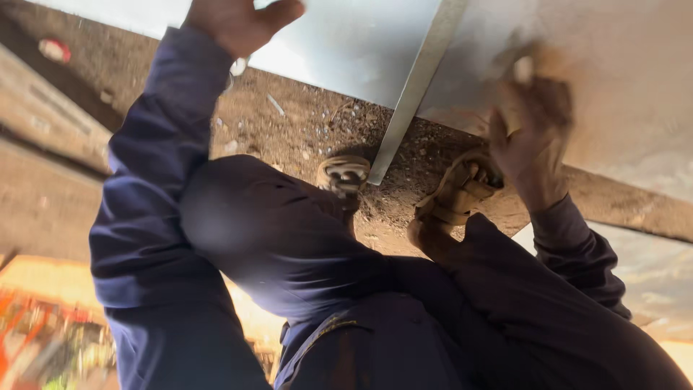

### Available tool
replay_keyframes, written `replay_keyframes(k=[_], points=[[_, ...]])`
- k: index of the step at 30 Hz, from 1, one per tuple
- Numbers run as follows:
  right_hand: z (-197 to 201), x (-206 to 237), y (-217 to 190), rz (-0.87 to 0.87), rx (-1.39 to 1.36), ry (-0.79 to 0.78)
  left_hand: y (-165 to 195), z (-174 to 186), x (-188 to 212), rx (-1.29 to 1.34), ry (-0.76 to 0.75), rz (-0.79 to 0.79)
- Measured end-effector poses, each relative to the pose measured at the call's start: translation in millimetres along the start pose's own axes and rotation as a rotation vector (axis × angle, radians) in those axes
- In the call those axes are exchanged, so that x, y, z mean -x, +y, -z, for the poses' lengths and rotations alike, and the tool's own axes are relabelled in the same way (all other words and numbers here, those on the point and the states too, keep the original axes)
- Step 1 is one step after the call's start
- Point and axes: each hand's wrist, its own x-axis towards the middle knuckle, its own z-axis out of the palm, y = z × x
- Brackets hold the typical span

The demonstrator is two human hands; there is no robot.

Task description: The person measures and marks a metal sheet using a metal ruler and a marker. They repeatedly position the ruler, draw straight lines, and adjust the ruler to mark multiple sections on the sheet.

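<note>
Closest to us, filling the bottom of the frame, are the dark blue cloth trousers [289, 238], bent at the knee, and the dark blue long sleeves [155, 180] that run up from them. Past these, in the middle of the frame, two tan strapped sandals [455, 191] stand on brown, gritty bare ground [303, 130].

Farthest out, across the top, lies a large flat pale grey metal sheet [346, 43]. A long straight grey metal strip [415, 90] lies slanted on it, its lower end overhanging toward the sandals.

Our left hand [234, 22], at the upper left, rests on the sheet's near edge with the fingers folded and the thumb out. Our right hand [530, 126], at the upper right, is on the sheet just right of the strip, and the fingers seem gathered round a small pale object [522, 68].

We judge that the work goes best with the left hand bearing down so the sheet cannot slide. The right hand should make short, even passes that stay clear of the strip.

Much is hard to read. The right hand is smeared by blur, so we cannot tell how firmly it grips or what the pale object is. The top edge cuts off the left hand, hiding whether it holds anything. The orange and red shapes [50, 339] at the lower left are too blurred to name.
</note>
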Motion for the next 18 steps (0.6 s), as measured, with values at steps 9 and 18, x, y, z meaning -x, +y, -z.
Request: replay_keyframes(k=[9, 18], points=[[-37, -44, 39, -0.012, -0.291, 0.289, 117, -63, 237, 0.807, -0.188, 1.097], [-50, -39, 44, 0.069, -0.213, 0.299, 200, -58, 245, 1.092, -0.117, 1.247]])
